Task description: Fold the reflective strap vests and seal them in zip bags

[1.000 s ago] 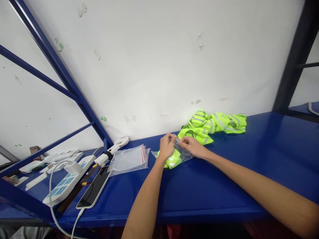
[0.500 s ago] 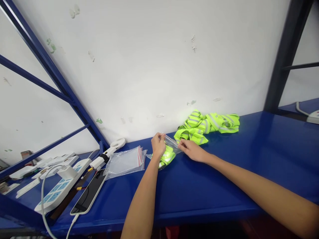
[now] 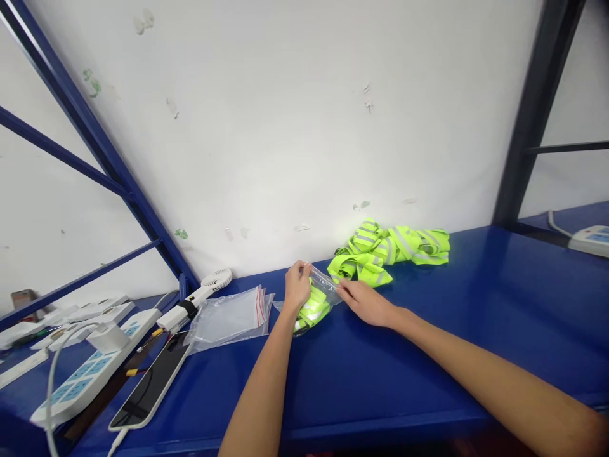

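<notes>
A clear zip-lock bag (image 3: 327, 285) with a folded neon-yellow reflective strap (image 3: 314, 308) inside is stretched between my two hands above the blue table. My left hand (image 3: 298, 285) pinches the far left corner of the bag's mouth. At the other end of the mouth, my right hand (image 3: 364, 299) grips the plastic between thumb and fingers. The strap shows grey-silver bands and sits low in the bag, partly hidden by my left hand. Just behind the bag lies a heap of more neon-yellow reflective straps (image 3: 399, 246), loosely coiled against the wall.
Flat clear zip-lock bags (image 3: 228, 317) with red seal lines lie left of my left hand. Further left are a white handheld fan (image 3: 216, 279), a phone (image 3: 152, 384) on a cable and a white power strip (image 3: 90, 374). Blue rack posts (image 3: 143, 209) flank the table (image 3: 428, 362).
The view has shifted slightly, so the whole scene sits lower and a little to the left. Both hands keep their hold on the bag's mouth, which looks pulled straighter.
</notes>
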`<state>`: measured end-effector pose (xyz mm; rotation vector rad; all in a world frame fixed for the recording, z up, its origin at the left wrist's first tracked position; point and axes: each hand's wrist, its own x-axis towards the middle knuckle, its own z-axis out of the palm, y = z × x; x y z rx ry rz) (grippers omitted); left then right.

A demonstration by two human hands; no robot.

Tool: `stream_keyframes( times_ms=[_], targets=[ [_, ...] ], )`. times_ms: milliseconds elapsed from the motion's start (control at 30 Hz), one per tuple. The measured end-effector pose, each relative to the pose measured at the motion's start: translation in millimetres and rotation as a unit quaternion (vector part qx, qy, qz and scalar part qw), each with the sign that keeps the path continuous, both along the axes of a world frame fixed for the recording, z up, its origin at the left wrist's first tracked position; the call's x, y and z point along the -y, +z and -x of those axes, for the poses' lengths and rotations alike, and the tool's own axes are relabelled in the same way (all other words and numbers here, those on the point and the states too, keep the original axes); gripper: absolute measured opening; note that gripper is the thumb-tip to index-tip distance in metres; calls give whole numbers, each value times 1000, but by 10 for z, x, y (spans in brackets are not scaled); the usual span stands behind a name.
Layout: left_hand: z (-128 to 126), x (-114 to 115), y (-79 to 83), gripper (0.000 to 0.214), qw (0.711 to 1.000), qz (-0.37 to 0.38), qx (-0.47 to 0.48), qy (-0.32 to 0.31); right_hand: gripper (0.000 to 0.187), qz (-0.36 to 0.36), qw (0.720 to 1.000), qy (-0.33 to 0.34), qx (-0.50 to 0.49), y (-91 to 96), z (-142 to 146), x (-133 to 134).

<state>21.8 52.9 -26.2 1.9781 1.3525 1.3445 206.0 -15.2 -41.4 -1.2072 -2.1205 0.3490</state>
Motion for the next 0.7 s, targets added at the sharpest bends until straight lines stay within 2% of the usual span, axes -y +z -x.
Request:
stream_keyframes(
  times_ms=[167, 300, 400, 467, 500, 600, 633, 700],
  targets=[
    [-35, 19, -11, 28, 1000, -5, -4, -14, 31, 9, 995, -22, -97, -1, 142, -52],
    [-37, 10, -23, 27, 1000, -1, 10, -19, 29, -31, 995, -17, -93, -42, 197, -90],
    [-61, 83, 12, 28, 1000, -7, -14, -13, 29, -49, 993, 0, -110, -54, 203, -60],
    [-99, 207, 90, 27, 996, -65, -58, 22, 32, -13, 984, -2, -175, -43, 217, -12],
    [-118, 286, 145, 24, 988, -119, -83, 45, 33, 24, 975, -4, -222, -29, 229, 17],
    [-109, 505, 333, 22, 942, -305, -120, 70, 36, 133, 924, 1, -357, 69, 281, 96],
    [-65, 550, 384, 22, 929, -344, -119, 71, 37, 141, 913, 5, -382, 123, 306, 110],
    [103, 579, 442, 19, 910, -386, -120, 87, 36, 111, 909, 11, -401, 263, 377, 99]
  ],
)
